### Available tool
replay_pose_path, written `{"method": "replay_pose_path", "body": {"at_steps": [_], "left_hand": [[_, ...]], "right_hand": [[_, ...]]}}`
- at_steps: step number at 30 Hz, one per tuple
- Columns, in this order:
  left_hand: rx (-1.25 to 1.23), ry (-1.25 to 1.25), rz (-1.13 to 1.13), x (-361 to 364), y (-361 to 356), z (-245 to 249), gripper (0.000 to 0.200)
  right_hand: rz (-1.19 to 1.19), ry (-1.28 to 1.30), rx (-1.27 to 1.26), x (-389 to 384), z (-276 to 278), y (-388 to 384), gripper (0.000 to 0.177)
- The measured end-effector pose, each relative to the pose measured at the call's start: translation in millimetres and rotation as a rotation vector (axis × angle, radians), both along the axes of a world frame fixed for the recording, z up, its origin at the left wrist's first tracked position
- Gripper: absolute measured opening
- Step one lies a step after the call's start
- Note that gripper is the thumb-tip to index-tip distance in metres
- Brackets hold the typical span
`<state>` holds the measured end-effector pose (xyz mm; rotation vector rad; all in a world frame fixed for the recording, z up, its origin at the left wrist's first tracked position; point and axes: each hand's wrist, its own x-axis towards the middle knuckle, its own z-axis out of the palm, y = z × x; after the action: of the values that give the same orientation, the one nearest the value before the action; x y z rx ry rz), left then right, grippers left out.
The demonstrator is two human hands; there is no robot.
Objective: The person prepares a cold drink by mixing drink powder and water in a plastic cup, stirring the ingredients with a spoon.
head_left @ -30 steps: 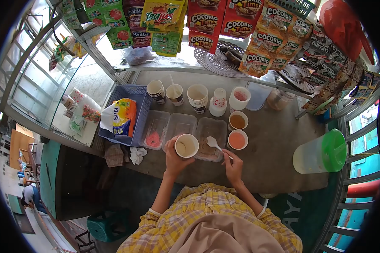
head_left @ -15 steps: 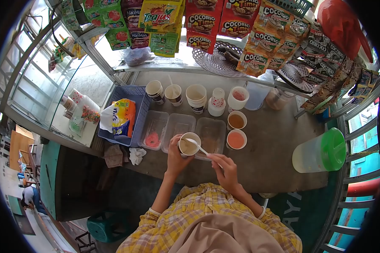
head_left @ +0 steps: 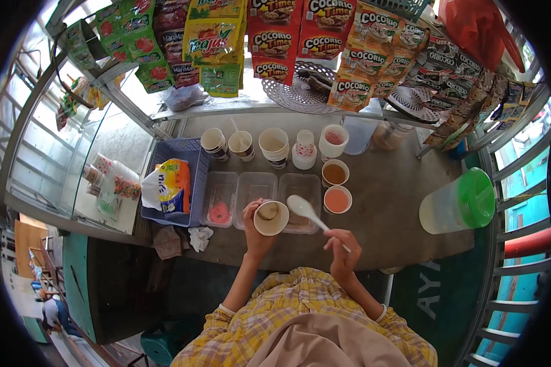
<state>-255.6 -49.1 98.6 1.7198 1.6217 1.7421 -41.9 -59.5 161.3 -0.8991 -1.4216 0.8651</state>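
Observation:
My left hand (head_left: 257, 235) is wrapped round a paper cup (head_left: 270, 218), its mouth tipped toward me with a little pale brown liquid inside. Between the fingers of my right hand (head_left: 343, 251) is the handle of a white spoon (head_left: 306, 210); its bowl is outside the cup, to the right of the rim. Behind both hands lie clear plastic tubs, one with pink residue (head_left: 219, 213), a middle one (head_left: 256, 183) and a right one (head_left: 299, 183). To the right of them stand a cup of orange-pink drink (head_left: 337, 200) and a cup of amber drink (head_left: 335, 174).
Stacked paper cups (head_left: 273, 145) line the back of the counter. A blue basket (head_left: 199, 160) with a tissue pack stands left, beside a crumpled tissue (head_left: 199, 238). A green-lidded jug (head_left: 456, 205) is at right. Drink sachets (head_left: 275, 43) hang overhead.
The spoon has come out of the cup and moved right with my right hand. The cup has tilted toward me. The whole view has shifted slightly.

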Motion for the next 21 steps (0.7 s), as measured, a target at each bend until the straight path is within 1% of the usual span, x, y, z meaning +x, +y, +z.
{"method": "replay_pose_path", "body": {"at_steps": [1, 4, 7, 10, 12, 13, 14, 17, 19, 21], "left_hand": [[-0.026, 0.032, 0.027, -1, 1, 8, 0.077], [0.137, -0.006, -0.012, -8, 12, 5, 0.079], [-0.137, -0.073, 0.078, -17, 20, 0, 0.079], [-0.013, 0.021, 0.020, -22, 23, 11, 0.078], [-0.093, -0.070, 0.042, -20, 25, -5, 0.079], [-0.130, -0.109, 0.052, -18, 27, -4, 0.079], [-0.091, -0.083, 0.039, -16, 26, -2, 0.080], [-0.003, 0.011, 0.000, -5, 17, 14, 0.081], [0.029, 0.085, -0.034, 7, 17, 24, 0.082], [0.030, 0.081, -0.056, 22, 13, 21, 0.081]], "right_hand": [[-0.078, 0.029, 0.007, -1, 1, 2, 0.020], [-0.096, 0.039, -0.271, -3, -8, 8, 0.020], [-0.042, -0.058, -0.487, -4, -53, 9, 0.020], [0.028, 0.002, -0.613, -11, -72, 7, 0.020], [0.082, 0.018, -0.636, -11, -82, 4, 0.023], [0.093, 0.013, -0.634, -13, -81, 3, 0.026], [0.100, 0.010, -0.631, -12, -79, 3, 0.029], [0.180, -0.354, -0.533, 3, -59, 2, 0.039], [0.178, -0.300, -0.514, 12, -47, -3, 0.042], [0.178, -0.267, -0.465, 30, -43, -5, 0.043]]}}
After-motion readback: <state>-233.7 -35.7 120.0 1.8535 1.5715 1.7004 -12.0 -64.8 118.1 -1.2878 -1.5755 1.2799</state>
